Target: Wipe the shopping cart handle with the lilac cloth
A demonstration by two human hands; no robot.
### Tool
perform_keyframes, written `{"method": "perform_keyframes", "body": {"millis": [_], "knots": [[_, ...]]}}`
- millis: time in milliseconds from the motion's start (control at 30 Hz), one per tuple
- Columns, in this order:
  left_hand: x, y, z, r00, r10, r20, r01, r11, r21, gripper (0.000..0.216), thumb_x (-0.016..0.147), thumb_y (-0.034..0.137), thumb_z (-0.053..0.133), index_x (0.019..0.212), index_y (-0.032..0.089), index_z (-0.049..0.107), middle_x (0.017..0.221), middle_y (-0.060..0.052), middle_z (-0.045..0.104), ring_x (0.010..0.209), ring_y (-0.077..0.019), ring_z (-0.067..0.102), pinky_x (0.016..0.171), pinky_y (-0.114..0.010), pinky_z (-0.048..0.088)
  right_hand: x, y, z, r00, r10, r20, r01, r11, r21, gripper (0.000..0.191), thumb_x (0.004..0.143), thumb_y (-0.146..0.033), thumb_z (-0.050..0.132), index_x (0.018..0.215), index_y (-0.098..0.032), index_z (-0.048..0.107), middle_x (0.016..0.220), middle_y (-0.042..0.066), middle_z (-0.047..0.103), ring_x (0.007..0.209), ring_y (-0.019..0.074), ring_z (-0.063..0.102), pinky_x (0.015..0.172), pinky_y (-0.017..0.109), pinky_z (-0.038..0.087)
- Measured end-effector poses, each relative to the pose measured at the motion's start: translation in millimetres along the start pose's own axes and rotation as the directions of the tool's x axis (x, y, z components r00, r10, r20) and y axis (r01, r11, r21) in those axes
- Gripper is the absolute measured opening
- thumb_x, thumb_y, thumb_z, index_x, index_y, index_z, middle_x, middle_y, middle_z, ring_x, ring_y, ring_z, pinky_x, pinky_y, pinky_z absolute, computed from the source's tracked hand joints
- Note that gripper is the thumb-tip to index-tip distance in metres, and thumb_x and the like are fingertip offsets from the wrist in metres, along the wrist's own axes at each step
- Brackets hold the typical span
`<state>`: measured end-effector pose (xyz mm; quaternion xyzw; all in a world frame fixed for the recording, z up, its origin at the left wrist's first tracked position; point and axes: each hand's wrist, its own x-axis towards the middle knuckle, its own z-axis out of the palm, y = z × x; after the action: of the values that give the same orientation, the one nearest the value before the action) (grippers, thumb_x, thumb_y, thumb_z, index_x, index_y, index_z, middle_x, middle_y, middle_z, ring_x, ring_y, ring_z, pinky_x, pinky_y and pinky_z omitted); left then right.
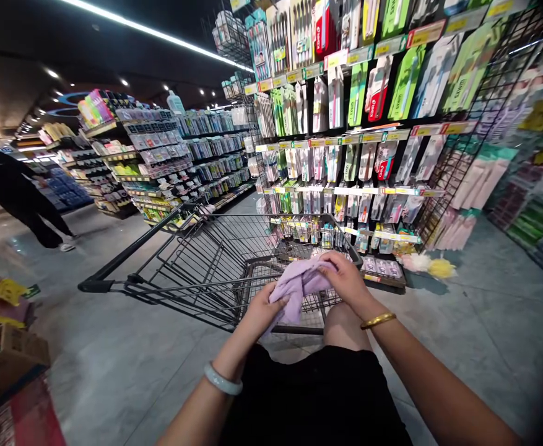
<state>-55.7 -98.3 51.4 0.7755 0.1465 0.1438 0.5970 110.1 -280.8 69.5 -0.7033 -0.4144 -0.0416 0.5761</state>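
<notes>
Both hands hold a bunched lilac cloth (299, 286) in front of me, just above the near end of a black wire shopping cart (215, 260). My left hand (260, 313), with a pale bangle on its wrist, pinches the cloth's lower edge. The upper part of the cloth is gripped from the right by my right hand (348, 280), which wears a gold bangle. My knee in black clothing shows below the hands.
A wire display rack of toothbrushes (345, 124) stands right behind the cart. More stocked shelves (160, 155) run along the aisle to the left. A person in black (20, 198) walks at far left. Cardboard boxes of goods (2, 334) sit at lower left.
</notes>
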Motion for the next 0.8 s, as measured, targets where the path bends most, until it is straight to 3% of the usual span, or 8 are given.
{"method": "perform_keyframes", "body": {"millis": [133, 200, 267, 333, 433, 533, 700, 800], "knots": [[8, -1, 9, 0.988, -0.132, 0.080, 0.147, 0.966, -0.213, 0.055, 0.072, 0.062, 0.067, 0.097, 0.013, 0.063, 0.079, -0.003, 0.067, 0.067, -0.0143, 0.059, 0.065, -0.025, 0.044, 25, -8, -24, 0.979, -0.146, -0.145, 0.102, 0.956, -0.276, 0.013, 0.087, -0.033, 0.056, 0.090, -0.022, 0.063, 0.095, 0.006, 0.060, 0.094, 0.0226, 0.056, 0.086, 0.036, 0.044], [17, -7, 15, 0.983, -0.168, 0.071, 0.178, 0.971, -0.161, 0.058, 0.077, 0.069, 0.056, 0.091, 0.013, 0.063, 0.070, -0.003, 0.064, 0.060, -0.0142, 0.056, 0.060, -0.026, 0.042, 37, -7, -25, 0.981, -0.141, -0.135, 0.080, 0.922, -0.378, 0.016, 0.089, -0.031, 0.053, 0.094, -0.021, 0.064, 0.101, 0.008, 0.061, 0.099, 0.0233, 0.056, 0.089, 0.037, 0.044], [27, -19, 19, 0.983, -0.183, -0.007, 0.183, 0.982, 0.040, 0.059, 0.080, 0.070, 0.049, 0.085, 0.014, 0.065, 0.065, -0.003, 0.063, 0.060, -0.0166, 0.057, 0.058, -0.027, 0.042, 46, -1, -19, 0.998, -0.051, -0.021, 0.033, 0.851, -0.524, 0.020, 0.089, -0.030, 0.052, 0.098, -0.020, 0.067, 0.110, 0.011, 0.061, 0.105, 0.0252, 0.056, 0.093, 0.040, 0.043], [34, -34, 21, 0.982, -0.175, -0.076, 0.187, 0.957, 0.220, 0.056, 0.080, 0.068, 0.049, 0.079, 0.014, 0.067, 0.066, -0.005, 0.065, 0.066, -0.0197, 0.059, 0.060, -0.028, 0.043, 49, 6, -5, 0.982, 0.106, 0.155, 0.021, 0.758, -0.652, 0.026, 0.090, -0.036, 0.053, 0.104, -0.021, 0.069, 0.120, 0.012, 0.060, 0.111, 0.0279, 0.055, 0.097, 0.044, 0.039], [36, -56, 22, 0.980, -0.179, -0.087, 0.196, 0.940, 0.278, 0.049, 0.081, 0.061, 0.053, 0.083, 0.015, 0.070, 0.075, -0.006, 0.069, 0.075, -0.0219, 0.062, 0.066, -0.029, 0.045, 46, 14, 26, 0.882, 0.248, 0.401, 0.090, 0.746, -0.660, 0.050, 0.086, -0.055, 0.054, 0.128, -0.028, 0.058, 0.131, 0.009, 0.058, 0.114, 0.0282, 0.056, 0.095, 0.042, 0.041], [28, -75, 19, 0.979, -0.184, -0.088, 0.202, 0.933, 0.297, 0.042, 0.081, 0.054, 0.055, 0.094, 0.017, 0.071, 0.085, -0.007, 0.072, 0.082, -0.0223, 0.064, 0.073, -0.030, 0.047, 42, 19, 56, 0.820, 0.290, 0.494, 0.140, 0.735, -0.663, 0.071, 0.076, -0.067, 0.061, 0.135, -0.030, 0.050, 0.125, 0.009, 0.062, 0.106, 0.0272, 0.062, 0.083, 0.035, 0.046], [-4, -121, -18, 0.973, -0.183, -0.142, 0.222, 0.909, 0.353, 0.036, 0.080, 0.046, 0.054, 0.101, 0.021, 0.070, 0.104, -0.007, 0.072, 0.097, -0.0218, 0.064, 0.084, -0.030, 0.048, 46, 27, 75, 0.801, 0.361, 0.478, 0.167, 0.632, -0.757, 0.038, 0.075, -0.059, 0.068, 0.097, -0.028, 0.067, 0.093, 0.004, 0.072, 0.090, 0.0253, 0.066, 0.070, 0.029, 0.044], [-42, -162, -60, 0.908, -0.333, -0.253, 0.399, 0.872, 0.284, 0.041, 0.076, 0.053, 0.053, 0.094, 0.020, 0.068, 0.094, -0.008, 0.072, 0.089, -0.0232, 0.066, 0.076, -0.032, 0.051, 48, 30, 74, 0.808, 0.353, 0.471, 0.173, 0.623, -0.763, 0.033, 0.076, -0.057, 0.067, 0.093, -0.028, 0.067, 0.089, 0.004, 0.072, 0.085, 0.0239, 0.067, 0.065, 0.027, 0.041]]}}
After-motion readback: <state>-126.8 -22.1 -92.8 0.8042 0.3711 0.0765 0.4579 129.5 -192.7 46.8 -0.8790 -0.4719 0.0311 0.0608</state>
